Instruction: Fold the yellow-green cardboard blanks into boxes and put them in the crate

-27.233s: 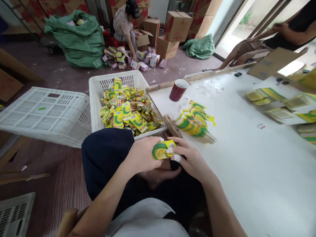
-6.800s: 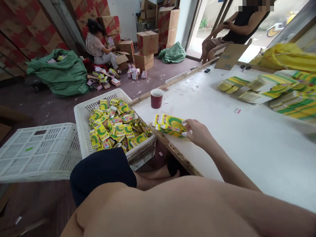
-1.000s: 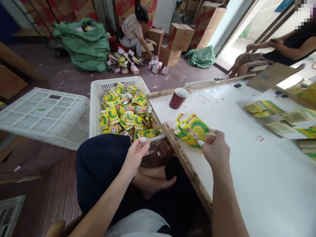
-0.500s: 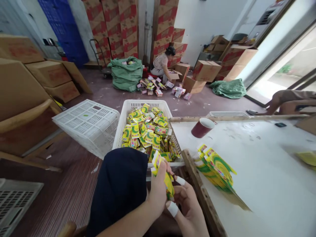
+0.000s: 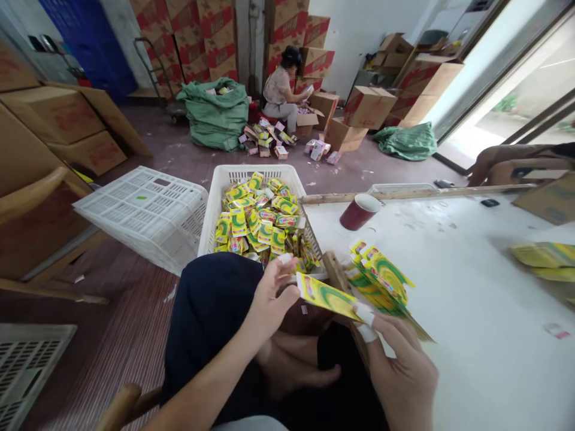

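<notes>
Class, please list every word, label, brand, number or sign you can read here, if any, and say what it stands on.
None can be read with certainty.
Yellow-green carton in the right hand: reddish lettering, too blurred.
Small yellow cartons in the white crate: lettering too small.
Stacked shipping boxes: marks on red bands, too blurred.
Slip on the table: reddish print, illegible.

Daylight pours through the doorway [image 5: 523, 90] at right, which is washed out, and leaves a pale sheen on the tabletop [image 5: 476, 299]. The floor [image 5: 121, 341] is dimmer. Wide-angle distortion tilts the cartons [image 5: 58, 117] at left. The yellow stack [image 5: 543, 257] at right is blurred; small print on the held box [image 5: 327, 297] is soft.
</notes>
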Available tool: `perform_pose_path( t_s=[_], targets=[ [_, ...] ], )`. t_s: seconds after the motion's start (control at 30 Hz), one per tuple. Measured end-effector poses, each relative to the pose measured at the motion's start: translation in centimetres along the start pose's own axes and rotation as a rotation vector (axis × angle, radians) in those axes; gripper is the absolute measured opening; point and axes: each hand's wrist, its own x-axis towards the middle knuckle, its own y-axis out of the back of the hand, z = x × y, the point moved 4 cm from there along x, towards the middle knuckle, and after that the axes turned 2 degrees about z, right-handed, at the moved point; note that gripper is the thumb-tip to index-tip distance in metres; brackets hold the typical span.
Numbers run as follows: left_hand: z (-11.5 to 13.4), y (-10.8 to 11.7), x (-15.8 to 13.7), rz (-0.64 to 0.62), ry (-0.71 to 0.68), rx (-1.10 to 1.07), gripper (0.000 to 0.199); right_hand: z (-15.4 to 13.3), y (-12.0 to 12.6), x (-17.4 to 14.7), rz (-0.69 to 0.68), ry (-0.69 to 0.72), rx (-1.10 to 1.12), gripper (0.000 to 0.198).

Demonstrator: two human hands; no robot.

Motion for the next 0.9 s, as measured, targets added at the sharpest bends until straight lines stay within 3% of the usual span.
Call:
perform_pose_path(
  t_s=[0.1,0.17,0.2,0.27,0.33,0.43,0.53,0.63,0.7,0.83,0.9],
  targets=[
    [1.6,-0.2,0.1,-0.203,-0.106,0.387,0.093,-1.1,-0.2,0.2,-0.089,0.282,-0.083,0.029],
    [1.3,-1.2,-0.3,-0.387,-0.052,0.616,0.089,-1.9,-1.0,-0.1,-0.174,0.361,-0.028,0.031],
    [0.9,-1.7,-0.6,-0.443,-0.008,0.689,0.079,-2.1,-1.2,-0.3,-0.167,0.321,0.010,0.031],
    [0.0,-2.6,-1.3,-0.481,0.052,0.772,0.058,-1.7,-1.3,-0.6,-0.041,0.081,0.098,0.039],
    [-0.8,-3.3,-1.8,-0.467,0.039,0.813,0.053,-0.7,-1.6,-1.3,0.070,-0.261,0.237,0.056],
    [-1.6,-4.1,-2.6,-0.531,-0.051,0.863,0.059,0.3,-3.5,-2.8,-0.073,-0.656,0.549,0.058],
    [-1.8,-4.5,-3.2,-0.623,-0.153,0.908,0.056,0.3,-5.1,-3.7,-0.248,-0.774,0.723,0.054],
    [-1.5,-4.4,-3.2,-0.654,-0.157,0.912,0.047,0.4,-5.3,-3.9,-0.309,-0.763,0.746,0.053],
    [-1.3,-4.3,-3.1,-0.654,-0.111,0.909,0.045,0.2,-4.9,-3.7,-0.318,-0.683,0.704,0.055],
    [-1.5,-4.1,-2.9,-0.610,-0.006,0.841,0.053,-0.9,-4.0,-3.3,-0.298,-0.276,0.456,0.050],
    [-1.7,-3.9,-2.7,-0.533,-0.034,0.804,0.059,-1.3,-3.8,-3.3,-0.266,-0.114,0.357,0.045]
  ],
)
